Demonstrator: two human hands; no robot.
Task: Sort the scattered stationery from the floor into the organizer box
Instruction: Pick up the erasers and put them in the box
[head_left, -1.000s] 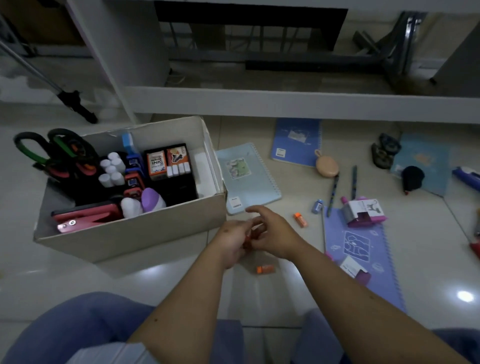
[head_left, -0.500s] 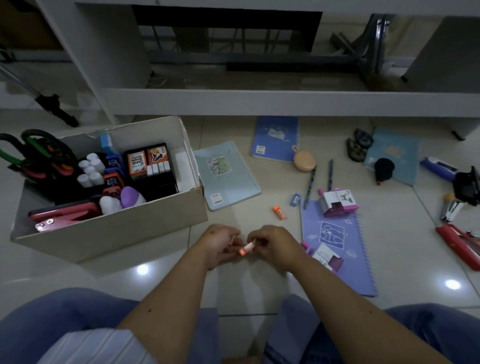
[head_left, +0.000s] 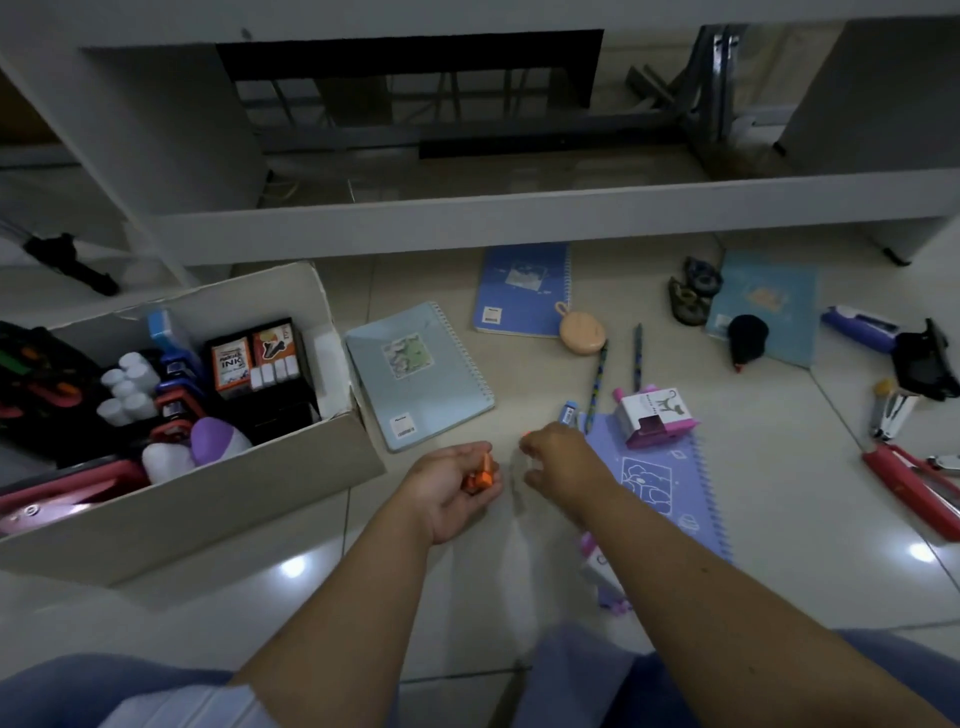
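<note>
We see both hands low in the middle of the scene, above the tiled floor (head_left: 779, 467). The left hand (head_left: 452, 491) lies palm up with its fingers curled around small orange pieces (head_left: 480, 475) cupped in it. The right hand (head_left: 556, 460) hangs just to the right, apart from the left, knuckles up and fingers bent downward; a speck of orange shows at its fingertips, but we cannot tell whether it pinches anything.

The cardboard organizer box (head_left: 218, 499) stands on the floor to the left, near the left hand. Inside it we see white-capped bottles (head_left: 127, 387), 2 ink cartons (head_left: 254, 356), a purple-and-white item (head_left: 213, 441) and a red tool (head_left: 62, 488) along the near wall.

Still on the floor: a pale blue spiral notebook (head_left: 415, 374) just right of the box, a darker blue notebook (head_left: 524, 288) farther off, a purple spiral notebook (head_left: 660, 483) under the right forearm's far side, and a teal notebook (head_left: 769, 301) at the far right. A pink-and-white box (head_left: 654, 415) rests on the purple notebook's far edge. 2 pens (head_left: 618, 364) lie between the notebooks, with a round tan case (head_left: 582, 330) beside them and a small blue piece (head_left: 568, 414) just beyond the right hand. At the right edge lie a red cutter (head_left: 904, 491), a metal stapler (head_left: 891, 415) and a purple stapler (head_left: 862, 327).
</note>
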